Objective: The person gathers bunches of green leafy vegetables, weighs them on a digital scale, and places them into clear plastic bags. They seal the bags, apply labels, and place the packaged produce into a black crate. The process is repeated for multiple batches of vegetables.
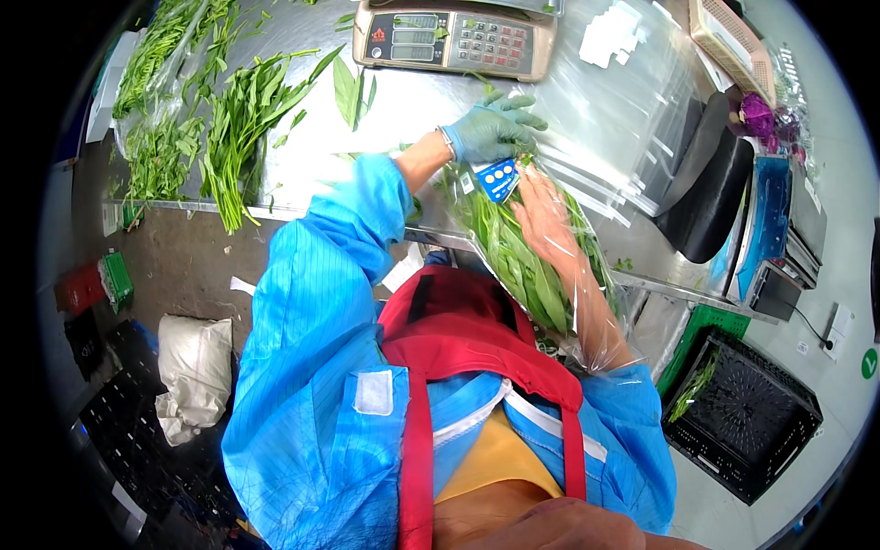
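A clear plastic bag [502,246] full of long-leaved greens lies at the table's front edge, with a blue label [496,180] near its far end. My left hand [493,130], in a thin green glove, rests at that far end with its fingers stretched and spread. My bare right hand [543,213] lies along the greens with fingers extended and nearly flat. Clear film shows over my right forearm, so the hand appears to be inside the bag. Whether my left thumb pinches the film is hidden.
A scale [454,41] stands at the table's far side. Loose greens [240,128] lie at left, and flat clear bags [614,119] are stacked at right. Beyond them are a black curved object [710,183] and a tan basket [733,46]. A black crate [747,412] sits lower right.
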A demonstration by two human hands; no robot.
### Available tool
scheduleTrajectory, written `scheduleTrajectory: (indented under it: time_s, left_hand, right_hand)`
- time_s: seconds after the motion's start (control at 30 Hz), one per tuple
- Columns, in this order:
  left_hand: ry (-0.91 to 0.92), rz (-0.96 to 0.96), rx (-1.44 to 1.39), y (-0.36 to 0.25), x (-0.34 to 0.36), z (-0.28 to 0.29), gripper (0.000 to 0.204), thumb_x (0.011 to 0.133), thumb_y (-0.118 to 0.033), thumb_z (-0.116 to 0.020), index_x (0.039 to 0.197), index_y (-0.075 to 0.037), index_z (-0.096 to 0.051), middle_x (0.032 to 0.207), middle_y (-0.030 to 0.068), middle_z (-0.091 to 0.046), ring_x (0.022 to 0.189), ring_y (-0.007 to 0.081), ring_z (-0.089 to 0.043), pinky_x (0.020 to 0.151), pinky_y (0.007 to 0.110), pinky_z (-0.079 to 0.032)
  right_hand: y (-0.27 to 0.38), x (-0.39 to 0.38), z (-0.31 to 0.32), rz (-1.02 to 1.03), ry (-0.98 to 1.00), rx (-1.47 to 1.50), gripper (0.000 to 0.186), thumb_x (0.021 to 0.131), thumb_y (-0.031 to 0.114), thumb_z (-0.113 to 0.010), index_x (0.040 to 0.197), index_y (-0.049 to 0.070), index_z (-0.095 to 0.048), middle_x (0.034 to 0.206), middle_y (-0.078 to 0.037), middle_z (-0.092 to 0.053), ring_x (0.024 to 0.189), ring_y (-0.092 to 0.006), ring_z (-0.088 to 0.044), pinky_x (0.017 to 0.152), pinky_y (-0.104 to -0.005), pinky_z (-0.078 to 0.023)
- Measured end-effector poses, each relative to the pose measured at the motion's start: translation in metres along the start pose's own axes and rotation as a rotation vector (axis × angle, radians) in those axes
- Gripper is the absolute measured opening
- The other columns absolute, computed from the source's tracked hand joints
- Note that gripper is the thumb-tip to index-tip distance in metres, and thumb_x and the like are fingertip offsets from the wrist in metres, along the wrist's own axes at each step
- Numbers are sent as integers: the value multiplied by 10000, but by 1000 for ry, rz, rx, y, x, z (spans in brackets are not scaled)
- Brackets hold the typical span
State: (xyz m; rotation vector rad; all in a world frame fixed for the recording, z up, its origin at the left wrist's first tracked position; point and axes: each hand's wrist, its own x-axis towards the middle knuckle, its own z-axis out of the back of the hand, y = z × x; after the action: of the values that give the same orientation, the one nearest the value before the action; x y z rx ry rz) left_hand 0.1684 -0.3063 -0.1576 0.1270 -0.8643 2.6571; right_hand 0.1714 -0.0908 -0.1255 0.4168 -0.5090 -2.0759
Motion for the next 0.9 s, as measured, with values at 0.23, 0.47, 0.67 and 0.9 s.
scheduleTrajectory:
  time_s: [0.23, 0.47, 0.67, 0.9]
  left_hand:
    - [116, -83, 28, -2, 5, 8, 205, 777, -216, -607, 972, -270, -638, 1255, -58, -512, 1299, 224, -311, 1070, 518, -134]
    - [136, -78, 31, 3, 6, 7, 192, 787, -211, -591, 977, -224, -622, 1186, -59, -550, 1273, 207, -356, 1064, 500, -171]
    - [113, 0, -25, -2, 6, 7, 293, 801, -203, -583, 1094, -217, -589, 1250, -9, -517, 1284, 221, -340, 1072, 477, -168]
    - [-45, 68, -159, 3, -3, 4, 473, 767, -192, -586, 1229, -259, -514, 1310, 46, -466, 1292, 285, -319, 1082, 459, -179]
  right_hand:
    - [-4, -3, 5, 79, 31, -13, 513, 837, 148, -519, 1311, 15, -372, 1332, -194, -380, 1221, -348, -365, 969, -438, -316]
    - [7, -16, 16, 163, 13, -127, 538, 810, 149, -564, 1306, 37, -388, 1370, -128, -362, 1258, -291, -333, 968, -429, -309]
    - [17, -46, 33, 134, 11, -132, 546, 787, 126, -590, 1294, 42, -406, 1368, -103, -376, 1265, -267, -333, 995, -437, -274]
    - [-4, -144, 55, -129, -206, 15, 454, 771, 60, -549, 1220, 43, -485, 1260, -141, -482, 1178, -314, -434, 983, -407, -298]
